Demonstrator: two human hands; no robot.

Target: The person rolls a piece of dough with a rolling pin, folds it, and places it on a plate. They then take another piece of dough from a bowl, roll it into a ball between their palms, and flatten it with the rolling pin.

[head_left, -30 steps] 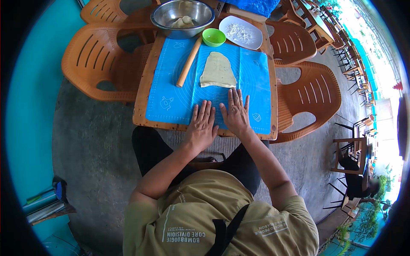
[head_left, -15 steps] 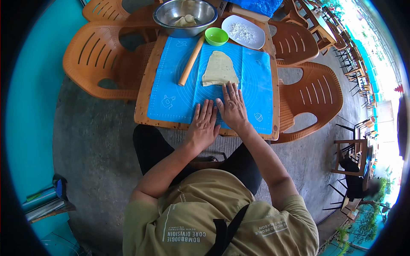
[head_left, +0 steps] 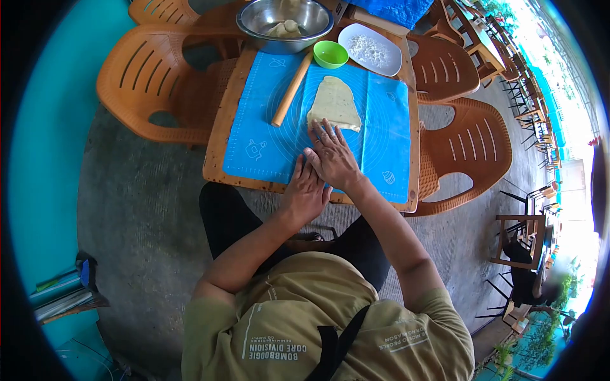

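Observation:
A flat sheet of dough (head_left: 335,101), narrower at its far end, lies on a blue silicone mat (head_left: 254,120). Its near edge looks slightly folded or thickened. My right hand (head_left: 333,155) is open, palm down, with fingertips touching the near left corner of the dough. Close beside it, my left hand (head_left: 306,193) rests flat near the front of the mat, fingers extended and partly covered by the right hand. To the left of the dough lies a wooden rolling pin (head_left: 292,90).
Behind the mat stand a steel bowl (head_left: 248,35) with dough inside, a green bowl (head_left: 330,56) and a white plate (head_left: 395,60) of white powder. Orange chairs (head_left: 140,82) flank the wooden table (head_left: 215,155). A person (head_left: 527,270) sits far right.
My right hand has slid left along the dough's near edge, from its right part to the left corner, and now overlaps my left hand. The whole view has shifted slightly.

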